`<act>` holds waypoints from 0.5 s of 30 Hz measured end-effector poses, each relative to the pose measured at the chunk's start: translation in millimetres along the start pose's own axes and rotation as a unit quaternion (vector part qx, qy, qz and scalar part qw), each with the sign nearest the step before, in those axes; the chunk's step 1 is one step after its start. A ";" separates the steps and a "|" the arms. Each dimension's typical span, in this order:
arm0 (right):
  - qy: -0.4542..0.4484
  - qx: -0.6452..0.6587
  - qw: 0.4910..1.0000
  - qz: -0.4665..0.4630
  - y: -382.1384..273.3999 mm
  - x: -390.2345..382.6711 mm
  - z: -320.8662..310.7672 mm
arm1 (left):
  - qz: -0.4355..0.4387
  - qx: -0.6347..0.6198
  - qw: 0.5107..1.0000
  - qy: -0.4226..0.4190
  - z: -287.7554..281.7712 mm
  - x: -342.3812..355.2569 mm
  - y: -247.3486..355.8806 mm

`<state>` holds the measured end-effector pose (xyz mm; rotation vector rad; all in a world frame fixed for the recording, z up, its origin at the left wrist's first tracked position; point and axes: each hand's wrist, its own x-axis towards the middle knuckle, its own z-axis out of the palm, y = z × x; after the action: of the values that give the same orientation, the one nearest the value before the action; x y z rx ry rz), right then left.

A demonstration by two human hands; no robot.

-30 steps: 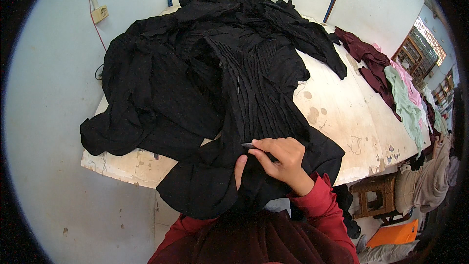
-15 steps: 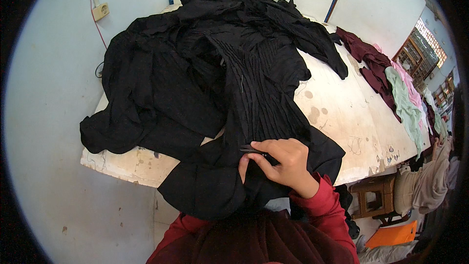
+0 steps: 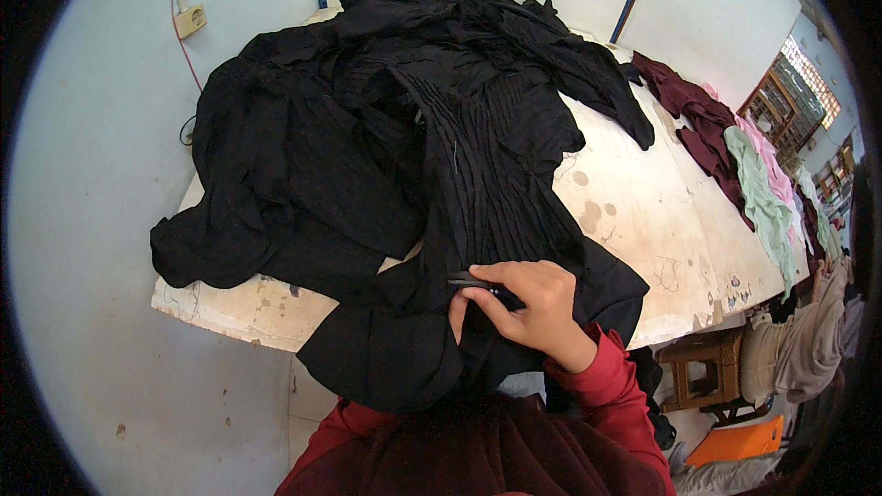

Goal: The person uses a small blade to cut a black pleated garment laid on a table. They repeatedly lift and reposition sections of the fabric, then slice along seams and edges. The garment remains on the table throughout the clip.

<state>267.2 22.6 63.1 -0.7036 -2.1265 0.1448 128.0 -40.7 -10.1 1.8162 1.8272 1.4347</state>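
Black cloth (image 3: pixel 496 211), one heap, pleated through its middle: spread over most of a pale, stained bench (image 3: pixel 684 248), its near end hanging over the front edge toward the wearer.

Right hand (image 3: pixel 540 305), red sleeve (image 3: pixel 593 363) at the wrist: closed about small dark snips (image 3: pixel 467 281), thumb and forefinger near the blades; tips aimed left, at the cloth below the pleats.

Left hand (image 3: pixel 457 314): one digit visible, just below the snips; the remainder lies under cloth. Whether it pinches the fabric cannot be told.

Changes noted: a second ago that digit sat lower, apart from the right hand, and the snips showed as a single short tip. Both blades now show, with the digit raised close beneath them. Heap unmoved. Judged meaning: both hands are now engaged on one small spot of the cloth, the left probably steadying it for the blades.

Also listed: one pale thread (image 3: pixel 455 158), lying on the pleats; loose dark threads (image 3: pixel 669 274), right side of bench; dark red cloth (image 3: pixel 694 108), pale green cloth (image 3: pixel 761 193), far right; brown stool (image 3: pixel 706 335), lower right.
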 end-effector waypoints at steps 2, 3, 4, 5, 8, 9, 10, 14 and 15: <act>0.001 -0.004 1.000 0.001 0.8 -0.9 0.7 | -0.015 -0.020 1.000 -0.017 -4.1 0.8 2.6; 0.000 -0.004 1.000 0.000 0.6 -0.8 1.1 | -0.027 -0.036 0.999 -0.025 -6.7 1.2 3.6; -0.001 -0.004 1.000 0.000 0.3 -0.8 1.4 | -0.008 -0.027 0.999 -0.024 -7.8 1.1 2.2; -0.005 -0.003 1.000 0.003 0.2 -1.0 1.7 | 0.011 -0.019 1.000 -0.022 -8.0 0.7 -0.4; -0.013 0.036 0.999 0.022 0.9 -2.1 0.1 | 0.042 0.020 0.999 -0.005 4.2 -3.8 -13.7; -0.015 0.071 0.997 0.036 2.2 -2.0 -1.6 | 0.045 0.017 0.999 -0.007 7.4 -4.8 -16.0; -0.016 0.106 0.993 0.049 2.4 -1.8 -3.0 | 0.046 0.011 0.999 -0.010 9.2 -5.0 -17.6; -0.227 0.243 0.943 0.003 -21.6 -0.6 -13.9 | 0.041 -0.056 0.997 -0.031 -0.7 -5.4 -14.9; -0.274 0.169 0.947 -0.017 -23.2 -4.4 -11.0 | 0.037 -0.090 0.995 -0.037 -4.3 -5.5 -15.1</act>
<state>267.8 -0.7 74.8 -0.4512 -2.5427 0.7433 116.2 -44.1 -21.4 1.8377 1.5563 1.4833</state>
